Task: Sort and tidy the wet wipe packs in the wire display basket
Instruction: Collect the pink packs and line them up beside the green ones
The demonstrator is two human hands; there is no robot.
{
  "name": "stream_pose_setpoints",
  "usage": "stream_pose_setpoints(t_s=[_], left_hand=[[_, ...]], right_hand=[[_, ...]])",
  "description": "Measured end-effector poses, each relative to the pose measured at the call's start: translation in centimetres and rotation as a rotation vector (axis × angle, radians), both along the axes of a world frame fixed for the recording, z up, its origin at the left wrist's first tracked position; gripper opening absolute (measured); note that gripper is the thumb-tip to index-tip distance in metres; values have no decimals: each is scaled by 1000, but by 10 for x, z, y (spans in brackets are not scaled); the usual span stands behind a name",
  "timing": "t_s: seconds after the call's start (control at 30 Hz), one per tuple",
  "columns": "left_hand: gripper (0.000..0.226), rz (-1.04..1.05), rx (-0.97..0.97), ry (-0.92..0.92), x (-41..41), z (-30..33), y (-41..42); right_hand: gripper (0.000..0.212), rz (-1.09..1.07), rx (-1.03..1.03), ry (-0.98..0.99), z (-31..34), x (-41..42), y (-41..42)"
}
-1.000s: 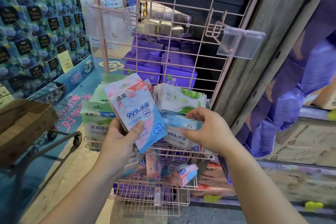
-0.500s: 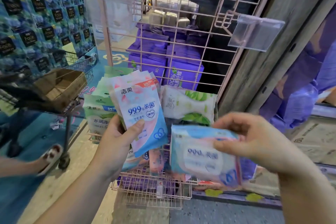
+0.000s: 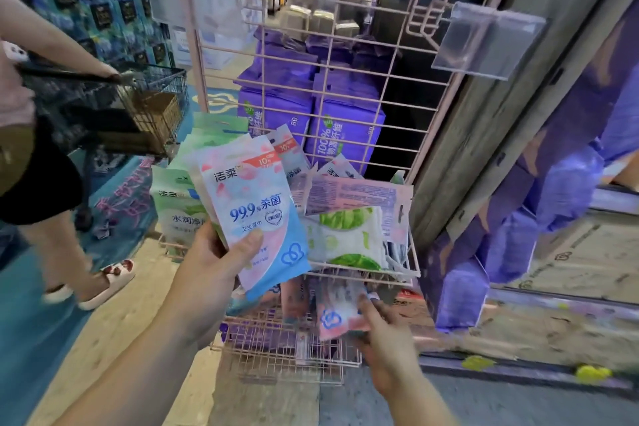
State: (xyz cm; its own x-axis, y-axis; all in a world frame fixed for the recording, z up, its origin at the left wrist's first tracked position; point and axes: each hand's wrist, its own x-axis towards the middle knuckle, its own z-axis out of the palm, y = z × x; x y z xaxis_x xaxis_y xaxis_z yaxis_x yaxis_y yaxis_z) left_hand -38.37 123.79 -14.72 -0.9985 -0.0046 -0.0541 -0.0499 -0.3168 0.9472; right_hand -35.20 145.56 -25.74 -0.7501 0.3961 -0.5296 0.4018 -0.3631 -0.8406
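Note:
My left hand [image 3: 211,270] grips a small stack of pink-and-blue wet wipe packs [image 3: 256,214] upright in front of the upper pink wire basket [image 3: 413,270]. In that basket lie green-and-white packs [image 3: 345,242], a pink pack turned back-side up [image 3: 356,194], and green packs [image 3: 174,211] standing at the left end. My right hand [image 3: 387,346] is low at the lower wire basket [image 3: 287,360], pinching the edge of a blurred pink-and-blue pack [image 3: 333,315] just above it.
A person [image 3: 31,156] with sandalled feet pushes a black shopping cart [image 3: 138,104] close on the left. Purple packs [image 3: 345,124] are stacked behind the pink wire grid. A clear tag holder [image 3: 484,41] sticks out at upper right beside a wooden post [image 3: 484,156].
My right hand has dropped from chest height down to the lower basket with a pink-and-blue pack. The person with the cart has come closer on the left. My left hand keeps its stack.

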Motion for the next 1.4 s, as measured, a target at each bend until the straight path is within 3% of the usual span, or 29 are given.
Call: stream_pose_setpoints(t_s=[0.17,0.3,0.33,0.4,0.47,0.5,0.57,0.63,0.7,0.77,0.8,0.87,0.97,1.07,1.13,1.23,1.3,1.4], left_hand=[[40,22,-16,-16,6,1,-8],[53,22,-2,-17,10,0,-14],[61,20,5,-24,11,1,-15],[55,29,8,-26,10,1,-19],[52,27,12,-19,10,1,-20],[52,24,12,-12,9,-1,-20],[46,27,14,-4,9,-1,-19],[58,14,26,1,9,-1,-17],[81,8,20,-2,8,-2,-16],[92,0,11,-14,8,-3,-16],[88,2,5,-15,8,-3,-15],[79,2,10,-16,8,-3,-14],[41,15,5,-27,9,-3,-15],[32,46,-10,-42,10,-2,-22],[38,62,-19,-42,13,-1,-28],[47,75,-27,-42,14,-2,-37],[46,85,-38,-46,14,-2,-41],[44,93,-43,-56,14,-1,-43]], right_hand=[[24,-75,-17,32,-6,-30,-19],[18,17,141,-17,10,-33,-17],[14,97,224,-23,20,-27,-16],[8,404,310,-12,44,-11,-18],[16,725,319,14,70,6,-23],[19,769,393,78,79,12,-25],[14,565,695,322,93,18,-27],[11,217,908,544,107,16,-24],[37,28,1185,526,117,6,-18],[78,78,1349,306,122,-10,-7],[87,163,1358,201,126,-18,-4],[80,301,1368,114,127,-33,-2],[60,295,1441,159,121,-46,-1],[49,142,1460,229,122,-55,8],[57,110,1448,215,127,-62,14],[90,143,1593,188,128,-68,8],[105,168,1726,285,123,-72,-9],[102,254,1823,499,119,-81,-39]])
